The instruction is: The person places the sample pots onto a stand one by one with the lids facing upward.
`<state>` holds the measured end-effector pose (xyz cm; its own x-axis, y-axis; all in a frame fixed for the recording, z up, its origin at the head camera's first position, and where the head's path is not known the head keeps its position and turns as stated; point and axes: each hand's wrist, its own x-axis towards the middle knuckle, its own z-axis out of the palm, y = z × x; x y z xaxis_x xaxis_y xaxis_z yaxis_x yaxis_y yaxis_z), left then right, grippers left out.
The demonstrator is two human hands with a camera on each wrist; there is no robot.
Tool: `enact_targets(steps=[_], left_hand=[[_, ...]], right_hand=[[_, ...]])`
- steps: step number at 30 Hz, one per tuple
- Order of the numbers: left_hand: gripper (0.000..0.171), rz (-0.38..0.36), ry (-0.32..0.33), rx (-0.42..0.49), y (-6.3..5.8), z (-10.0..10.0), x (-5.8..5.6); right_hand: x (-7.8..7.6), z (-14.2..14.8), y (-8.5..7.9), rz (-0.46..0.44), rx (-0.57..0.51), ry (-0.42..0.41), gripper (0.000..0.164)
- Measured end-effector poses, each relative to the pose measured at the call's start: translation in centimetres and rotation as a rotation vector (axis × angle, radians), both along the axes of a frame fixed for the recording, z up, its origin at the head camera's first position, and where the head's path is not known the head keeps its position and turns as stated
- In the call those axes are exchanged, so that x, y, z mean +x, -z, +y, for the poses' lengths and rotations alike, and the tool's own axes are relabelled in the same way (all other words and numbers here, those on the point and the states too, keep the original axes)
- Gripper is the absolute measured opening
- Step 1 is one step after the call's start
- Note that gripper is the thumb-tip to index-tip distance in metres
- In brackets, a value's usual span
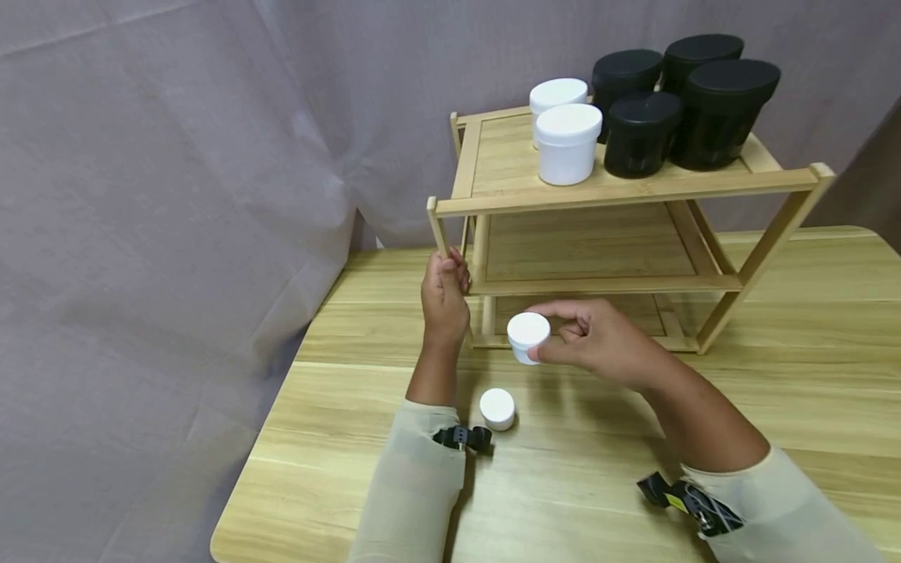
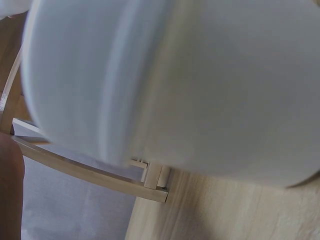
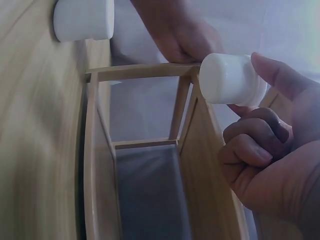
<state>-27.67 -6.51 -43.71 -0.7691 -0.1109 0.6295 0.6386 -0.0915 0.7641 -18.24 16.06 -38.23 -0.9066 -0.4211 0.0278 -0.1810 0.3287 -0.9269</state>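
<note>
My right hand (image 1: 598, 340) pinches a small white lidded jar (image 1: 528, 338) between thumb and fingers, held upright above the table in front of the wooden shelf (image 1: 605, 285). In the right wrist view the same jar (image 3: 232, 80) appears with the thumb at its lid. My left hand (image 1: 446, 293) grips the shelf's left front post at the height of the middle tier. A second small white jar (image 1: 497, 410) stands on the table beside the left wrist. That jar (image 2: 225, 90) fills most of the left wrist view, very close to the camera.
On the shelf's top tier stand two larger white jars (image 1: 567, 148) and several black jars (image 1: 642, 137). The wooden table (image 1: 331, 446) runs under the shelf, its left edge beside a grey cloth (image 1: 176, 234).
</note>
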Motion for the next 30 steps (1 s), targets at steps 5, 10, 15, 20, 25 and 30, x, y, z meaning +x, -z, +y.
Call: enact_targets(steps=[5, 10, 15, 20, 25, 30], left_hand=[[0.089, -0.003, -0.001, -0.001, 0.2, -0.2, 0.1], [0.089, -0.004, -0.005, -0.003, 0.3, -0.5, 0.1], [0.088, 0.002, -0.007, -0.006, 0.4, -0.6, 0.1], [0.088, -0.005, -0.007, -0.011, 0.4, -0.4, 0.0], [0.092, -0.007, -0.013, -0.019, 0.3, -0.4, 0.0], [0.095, -0.001, -0.007, -0.020, 0.1, -0.3, -0.1]], right_hand=[[0.3, -0.1, -0.6, 0.040, 0.035, 0.022, 0.054], [0.1, -0.3, -1.7, 0.091, 0.075, 0.045, 0.055], [-0.3, -0.3, -3.2, 0.137, 0.106, 0.057, 0.053], [-0.6, -0.1, -4.8, 0.167, 0.180, 0.044, 0.051], [-0.8, 0.2, -6.7, 0.172, 0.255, -0.001, 0.052], [-0.9, 0.5, -8.5, 0.235, 0.303, -0.020, 0.053]])
